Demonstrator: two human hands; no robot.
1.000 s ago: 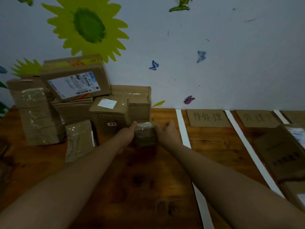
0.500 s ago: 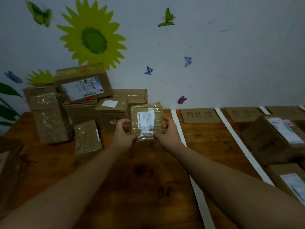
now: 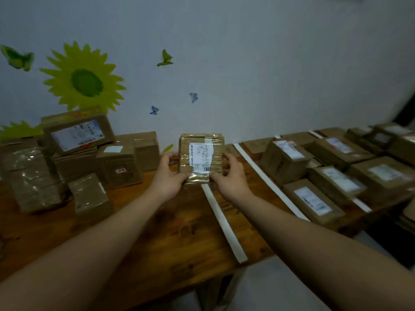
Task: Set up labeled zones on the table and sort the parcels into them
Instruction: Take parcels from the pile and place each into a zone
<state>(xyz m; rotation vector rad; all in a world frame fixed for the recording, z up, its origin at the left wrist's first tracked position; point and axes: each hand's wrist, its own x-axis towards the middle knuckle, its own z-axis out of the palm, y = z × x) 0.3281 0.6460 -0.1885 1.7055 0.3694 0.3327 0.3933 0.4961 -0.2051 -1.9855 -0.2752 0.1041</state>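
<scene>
Small taped parcel (image 3: 201, 158): flat, square, brown cardboard under clear tape, with a white shipping label (image 3: 198, 153) on the face turned toward the camera. It is held upright in the air above the far middle of the wooden table (image 3: 157, 232), in front of the wall and clear of the tabletop. Left hand (image 3: 168, 176): thumb and fingers curled round the parcel's left edge, gripping it. Right hand (image 3: 231, 178): thumb and fingers curled round the right edge and lower corner, gripping likewise. First white tape strip (image 3: 222, 221): runs from just below the parcel to the near table edge. Second white tape strip (image 3: 267, 182): lies further right, roughly parallel, reaching back to the wall. Cardboard zone card (image 3: 256, 145): lies flat at the wall just right of the second strip, its writing too faint to read. Unsorted pile (image 3: 119, 162): brown boxes stacked against the wall at left, topped by a tilted labelled box (image 3: 77, 133), with one small taped box (image 3: 89, 194) in front. Sorted parcels (image 3: 312, 200): labelled boxes set close together right of the second strip, labels upward. Sunflower decal (image 3: 83, 81): on the wall above the pile.
</scene>
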